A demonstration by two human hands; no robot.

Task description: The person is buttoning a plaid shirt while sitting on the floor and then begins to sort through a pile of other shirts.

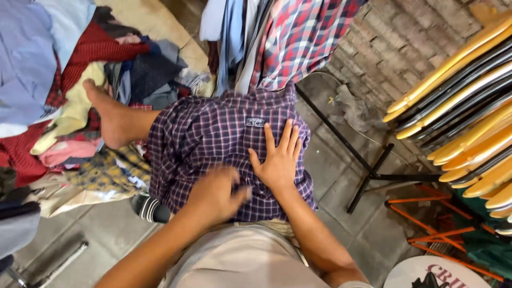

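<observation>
Smoothing step: right hand (278,160) flat, fingers spread, on plaid shirt (213,138); left hand (216,194) blurred, grip indeterminable; folding seemingly follows.

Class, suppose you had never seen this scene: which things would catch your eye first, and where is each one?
At the centre, a purple checked shirt lies over the person's lap, with the right hand flat on it and the left hand blurred beside it. A bare foot rests on the heap of mixed clothes at left. Stacked yellow chairs fill the right edge.
</observation>
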